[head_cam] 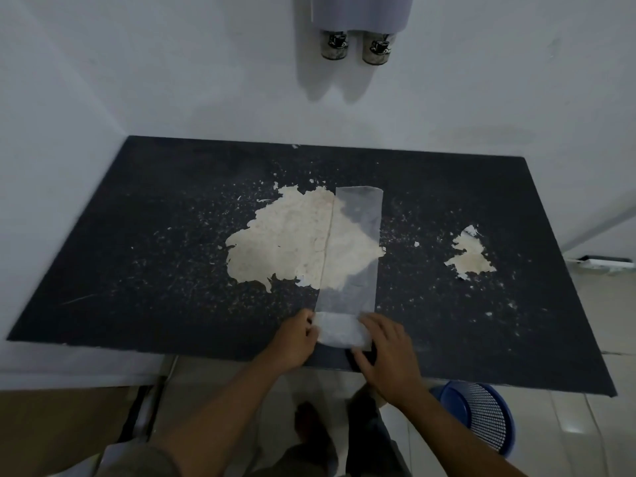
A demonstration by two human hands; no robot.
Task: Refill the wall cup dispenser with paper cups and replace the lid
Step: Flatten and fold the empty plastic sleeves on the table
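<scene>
The wall cup dispenser (pixel 359 12) hangs at the top of the view, and its top and lid are out of frame. Two paper cups (pixel 334 46) with coffee-cup prints stick out of its bottom side by side. On the black table (pixel 137 270) lies an empty clear plastic sleeve (pixel 354 242), flat and pointing away from me. Its near end is folded over. My left hand (pixel 296 339) pinches the fold's left edge. My right hand (pixel 389 356) grips the fold's right edge, fingers on top and thumb at the near side.
The table top has worn pale patches (pixel 292 242) and flecks. A blue mesh basket (pixel 481 418) stands on the floor under the table's front right. A white power strip (pixel 602 263) lies to the right. White walls close in behind and on the left.
</scene>
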